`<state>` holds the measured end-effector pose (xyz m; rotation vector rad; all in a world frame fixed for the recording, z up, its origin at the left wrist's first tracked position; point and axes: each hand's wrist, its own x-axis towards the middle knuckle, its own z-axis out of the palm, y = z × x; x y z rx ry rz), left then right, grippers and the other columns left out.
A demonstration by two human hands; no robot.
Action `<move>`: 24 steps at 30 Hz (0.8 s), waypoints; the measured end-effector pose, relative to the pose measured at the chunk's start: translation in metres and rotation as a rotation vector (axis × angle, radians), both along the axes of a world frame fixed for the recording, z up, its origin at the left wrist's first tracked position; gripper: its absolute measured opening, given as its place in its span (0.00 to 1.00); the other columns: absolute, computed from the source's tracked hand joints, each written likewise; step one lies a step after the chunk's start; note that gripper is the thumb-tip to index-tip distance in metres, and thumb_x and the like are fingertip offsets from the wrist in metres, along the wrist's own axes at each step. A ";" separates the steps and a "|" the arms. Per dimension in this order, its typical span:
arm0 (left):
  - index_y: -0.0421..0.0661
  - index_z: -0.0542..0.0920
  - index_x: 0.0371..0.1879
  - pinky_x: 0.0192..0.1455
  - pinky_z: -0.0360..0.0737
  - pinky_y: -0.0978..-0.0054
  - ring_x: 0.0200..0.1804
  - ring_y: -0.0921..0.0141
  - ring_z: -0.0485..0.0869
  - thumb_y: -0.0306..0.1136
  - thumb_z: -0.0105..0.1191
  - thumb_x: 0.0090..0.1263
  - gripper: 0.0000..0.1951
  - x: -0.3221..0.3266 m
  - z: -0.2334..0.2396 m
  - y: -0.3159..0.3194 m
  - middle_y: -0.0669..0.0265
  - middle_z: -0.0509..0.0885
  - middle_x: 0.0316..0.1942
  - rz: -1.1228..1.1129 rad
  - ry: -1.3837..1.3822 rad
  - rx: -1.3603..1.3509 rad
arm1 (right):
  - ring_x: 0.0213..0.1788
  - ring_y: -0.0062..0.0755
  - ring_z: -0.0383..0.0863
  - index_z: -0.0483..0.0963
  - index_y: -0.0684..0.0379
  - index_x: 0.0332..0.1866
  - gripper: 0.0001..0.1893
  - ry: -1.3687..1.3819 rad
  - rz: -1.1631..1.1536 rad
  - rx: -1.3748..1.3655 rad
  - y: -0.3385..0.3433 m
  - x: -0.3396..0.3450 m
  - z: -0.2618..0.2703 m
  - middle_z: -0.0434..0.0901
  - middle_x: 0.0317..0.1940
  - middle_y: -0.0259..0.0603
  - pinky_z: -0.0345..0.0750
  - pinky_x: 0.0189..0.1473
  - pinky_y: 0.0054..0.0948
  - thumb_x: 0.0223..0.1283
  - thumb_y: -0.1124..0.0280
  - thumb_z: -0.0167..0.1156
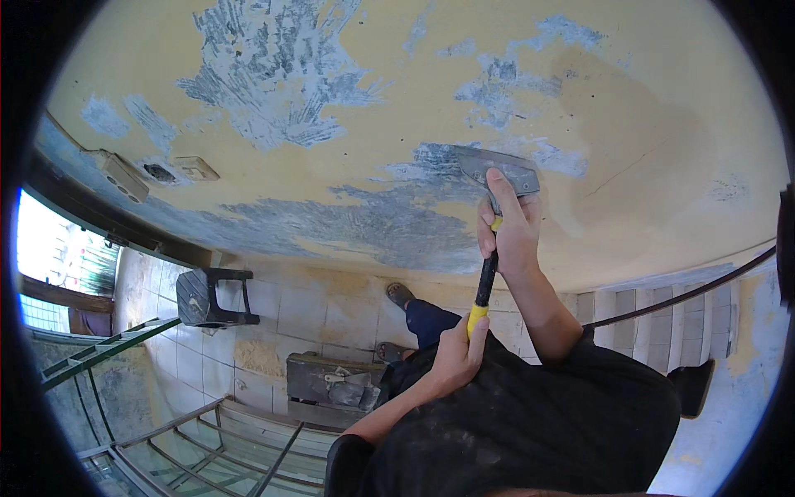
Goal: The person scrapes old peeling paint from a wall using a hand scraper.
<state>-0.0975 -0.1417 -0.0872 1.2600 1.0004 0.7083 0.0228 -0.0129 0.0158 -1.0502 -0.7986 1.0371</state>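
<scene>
Both my hands hold a long-handled wall scraper, whose grey head (502, 169) lies against a yellow painted wall (385, 118). My right hand (518, 230) grips it high up, just below the head, with the thumb pressed on the grey metal. Lower down, my left hand (458, 355) is closed around the yellow end of the black-and-yellow handle (487, 276). Left of the scraper's head is a bared grey patch (372, 217) with scratch marks. More stripped patches show higher on the wall, some whitish blue.
A dark plastic stool (208, 298) stands on the tiled floor (298, 317). Behind my legs, a dark bench (310, 379) bears a putty knife (345, 379). A glass-and-metal frame (248, 428) and green ladder (112, 354) are lower left. Wall sockets (124, 177) protrude; stairs (658, 317) lie right.
</scene>
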 end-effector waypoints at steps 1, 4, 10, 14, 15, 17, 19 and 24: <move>0.32 0.76 0.46 0.31 0.73 0.59 0.25 0.53 0.82 0.44 0.45 0.82 0.21 0.001 -0.003 0.000 0.47 0.77 0.20 -0.001 -0.002 -0.012 | 0.06 0.20 0.64 0.74 0.58 0.43 0.10 0.001 -0.003 -0.007 0.000 -0.001 0.001 0.68 0.16 0.32 0.61 0.07 0.22 0.75 0.62 0.58; 0.31 0.76 0.46 0.31 0.73 0.59 0.26 0.52 0.83 0.44 0.45 0.83 0.22 0.003 -0.009 0.001 0.47 0.78 0.21 -0.014 0.005 -0.030 | 0.06 0.20 0.64 0.74 0.59 0.44 0.11 0.001 -0.006 -0.008 0.001 0.000 0.002 0.68 0.16 0.32 0.61 0.07 0.22 0.75 0.61 0.58; 0.31 0.76 0.47 0.31 0.74 0.58 0.27 0.47 0.84 0.44 0.45 0.82 0.21 0.006 -0.004 0.011 0.44 0.79 0.22 0.016 0.017 0.038 | 0.06 0.20 0.65 0.74 0.58 0.41 0.12 -0.024 0.013 -0.016 0.006 0.000 0.009 0.68 0.16 0.32 0.61 0.07 0.22 0.74 0.60 0.59; 0.32 0.77 0.46 0.30 0.74 0.58 0.27 0.46 0.84 0.43 0.46 0.82 0.21 0.005 0.002 0.023 0.44 0.79 0.21 0.115 0.003 0.154 | 0.06 0.20 0.65 0.73 0.58 0.38 0.13 -0.049 0.025 0.057 0.018 -0.012 0.028 0.68 0.15 0.32 0.62 0.07 0.22 0.73 0.59 0.60; 0.32 0.77 0.44 0.29 0.73 0.58 0.27 0.47 0.83 0.42 0.46 0.82 0.20 0.005 0.004 0.026 0.45 0.79 0.21 0.117 0.005 0.155 | 0.06 0.20 0.65 0.73 0.57 0.37 0.13 -0.056 0.046 0.051 0.021 -0.012 0.030 0.68 0.15 0.32 0.62 0.07 0.22 0.73 0.59 0.60; 0.32 0.77 0.43 0.29 0.73 0.58 0.26 0.47 0.83 0.42 0.46 0.82 0.19 0.004 0.008 0.031 0.45 0.79 0.21 0.127 0.005 0.155 | 0.06 0.21 0.65 0.72 0.57 0.37 0.13 -0.066 0.073 0.045 0.026 -0.012 0.033 0.68 0.15 0.32 0.62 0.07 0.22 0.73 0.59 0.60; 0.32 0.77 0.43 0.29 0.73 0.57 0.26 0.48 0.83 0.41 0.46 0.82 0.19 -0.005 0.013 0.026 0.46 0.78 0.20 0.100 0.011 0.148 | 0.06 0.21 0.65 0.72 0.57 0.37 0.13 -0.037 0.039 0.051 0.021 -0.015 0.031 0.68 0.15 0.32 0.62 0.08 0.22 0.73 0.59 0.60; 0.31 0.77 0.43 0.29 0.73 0.58 0.26 0.48 0.83 0.42 0.47 0.82 0.20 -0.011 0.004 0.012 0.46 0.78 0.19 0.065 0.012 0.082 | 0.06 0.21 0.65 0.73 0.57 0.39 0.12 -0.017 -0.010 0.004 0.007 -0.014 0.014 0.68 0.15 0.32 0.62 0.08 0.22 0.73 0.60 0.60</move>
